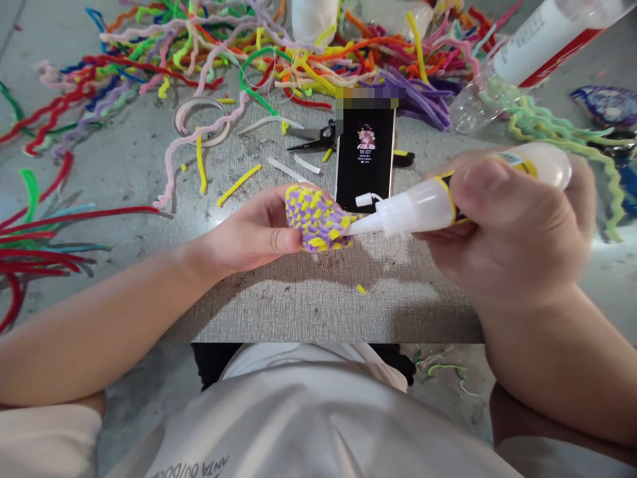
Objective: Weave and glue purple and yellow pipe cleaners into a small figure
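Note:
Between the thumb and fingers of my left hand [259, 232] is a small woven piece of purple and yellow pipe cleaners [316, 219]. My right hand [517, 226] is wrapped round a glue bottle [423, 204] with a white nozzle and a yellow and black label. The bottle lies nearly level, and its tip meets the right edge of the woven piece. A small white cap [368, 199] hangs from the nozzle. Just behind lies a phone [365, 159] with its screen lit, beside black scissors [316, 137].
Many coloured pipe cleaners [209, 60] are heaped along the back. Red ones [44, 249] lie at the left. Tape rolls [202, 119] and cut yellow bits [239, 186] lie behind my left hand. A white and red bottle [552, 43] leans at the back right. The table's front edge [323, 340] is near my body.

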A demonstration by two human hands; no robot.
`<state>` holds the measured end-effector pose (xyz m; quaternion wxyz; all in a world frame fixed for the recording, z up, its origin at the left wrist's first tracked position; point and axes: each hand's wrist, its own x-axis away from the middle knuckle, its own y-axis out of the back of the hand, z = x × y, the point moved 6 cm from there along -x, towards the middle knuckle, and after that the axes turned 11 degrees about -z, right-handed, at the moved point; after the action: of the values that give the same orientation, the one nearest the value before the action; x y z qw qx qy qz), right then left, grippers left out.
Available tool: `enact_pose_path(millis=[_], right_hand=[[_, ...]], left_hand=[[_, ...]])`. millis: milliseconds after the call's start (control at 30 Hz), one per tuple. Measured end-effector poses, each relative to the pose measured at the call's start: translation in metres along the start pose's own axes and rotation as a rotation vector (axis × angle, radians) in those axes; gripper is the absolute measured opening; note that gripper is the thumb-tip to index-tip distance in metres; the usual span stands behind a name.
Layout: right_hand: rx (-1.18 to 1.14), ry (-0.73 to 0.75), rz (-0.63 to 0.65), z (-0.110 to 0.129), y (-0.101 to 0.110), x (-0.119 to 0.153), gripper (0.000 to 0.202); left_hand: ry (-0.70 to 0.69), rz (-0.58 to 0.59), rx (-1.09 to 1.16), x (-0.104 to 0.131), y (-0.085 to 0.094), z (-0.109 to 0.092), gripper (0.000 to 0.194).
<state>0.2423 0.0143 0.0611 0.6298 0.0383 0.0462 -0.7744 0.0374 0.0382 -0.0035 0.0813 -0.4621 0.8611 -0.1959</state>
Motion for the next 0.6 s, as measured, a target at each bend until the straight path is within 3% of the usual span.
enact_pose_path(millis=[100,267,400,600], right_hand=[[-0.068,0.054,-0.024,0.001,-0.001,-0.003,0.059],[-0.117,-0.026,0.044,-0.006,-0.006,-0.002,0.062],[-0.165,-0.133,-0.010,-0.007,-0.008,0.003,0.053],[-0.180,-0.173,0.009,-0.008,-0.010,0.007,0.067]], left_hand=[[-0.025,0.010,-0.026,-0.001,-0.002,-0.004,0.054],[-0.021,0.058,-0.029,-0.001,-0.006,-0.006,0.053],[0.001,0.089,-0.033,0.000,-0.008,-0.006,0.051],[-0.005,0.159,-0.048,0.003,-0.010,-0.008,0.048]])
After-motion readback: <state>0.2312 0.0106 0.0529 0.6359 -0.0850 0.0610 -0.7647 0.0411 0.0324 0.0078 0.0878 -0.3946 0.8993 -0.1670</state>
